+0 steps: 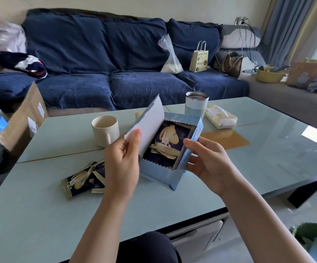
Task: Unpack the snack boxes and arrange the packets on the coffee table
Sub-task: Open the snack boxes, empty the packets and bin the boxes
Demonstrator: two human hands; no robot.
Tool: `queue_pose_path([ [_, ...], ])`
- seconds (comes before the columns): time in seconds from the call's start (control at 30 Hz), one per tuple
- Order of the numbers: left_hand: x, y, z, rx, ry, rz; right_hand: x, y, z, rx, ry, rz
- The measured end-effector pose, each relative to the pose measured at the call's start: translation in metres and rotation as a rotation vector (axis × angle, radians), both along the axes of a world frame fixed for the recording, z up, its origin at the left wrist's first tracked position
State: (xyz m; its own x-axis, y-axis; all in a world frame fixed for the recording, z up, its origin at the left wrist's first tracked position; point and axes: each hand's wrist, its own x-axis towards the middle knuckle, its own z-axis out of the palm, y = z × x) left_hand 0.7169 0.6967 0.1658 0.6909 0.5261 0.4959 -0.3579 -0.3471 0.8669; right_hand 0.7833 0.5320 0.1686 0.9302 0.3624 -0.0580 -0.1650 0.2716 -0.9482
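**Open snack box held over the coffee table**

The left hand point(122, 162) pinches the box's raised lid point(147, 123) between thumb and fingers, holding it up and back. The right hand point(208, 158) grips the right wall of the pale blue snack box point(165, 173), thumb on the rim and fingers underneath, mostly hidden. The box is tilted above the coffee table point(40, 215), its lower corner near or touching the top; which one is hard to tell.

Inside the box lie dark blue packets point(168, 141) with gold zigzag edges and a picture of a cream-filled biscuit. How many there are cannot be counted, since the lid and walls cover part of them. Their writing is too small to read.

Left of the box, two or more matching loose packets point(81, 180) lie on the table, partly behind the left forearm; one shows letters beginning "Yu".

A ribbed cream mug point(105, 130) stands behind the left hand. A steel-rimmed tumbler point(196, 106) stands beyond the box, with a tissue pack point(221, 116) marked "Face" just beside it. On the blue sofa point(89, 57) a paper bag point(199, 56) reads "BREAD".
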Motion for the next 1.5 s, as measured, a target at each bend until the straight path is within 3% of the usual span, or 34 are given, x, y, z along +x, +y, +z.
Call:
queue_pose_path([
  [0.13,0.001,0.009,-0.005,-0.133,0.137,0.006,0.0,0.0,-0.001,-0.003,-0.017,0.016],
  [0.63,-0.005,0.048,-0.023,-0.87,0.309,-0.435,0.0,0.01,-0.005,0.021,-0.066,0.114],
  [0.73,-0.018,0.051,-0.026,-0.925,0.289,-0.496,-0.004,0.02,-0.007,0.0,-0.063,0.153],
  [0.87,-0.036,0.066,-0.03,-0.942,0.268,-0.409,-0.011,0.041,-0.008,-0.116,-0.098,0.155],
  [1.0,-0.051,0.092,-0.029,-0.919,0.209,-0.298,-0.01,0.074,-0.008,-0.338,-0.199,0.002],
  [1.13,-0.064,0.115,-0.028,-0.894,0.188,-0.194,-0.023,0.11,-0.001,-0.668,-0.551,-0.069],
  [1.37,-0.086,0.137,-0.035,-0.896,0.166,-0.132,-0.052,0.161,0.017,-0.858,-0.933,0.232],
  [1.5,-0.094,0.146,-0.036,-0.927,0.153,-0.106,-0.058,0.18,0.022,-0.925,-1.013,0.342],
])
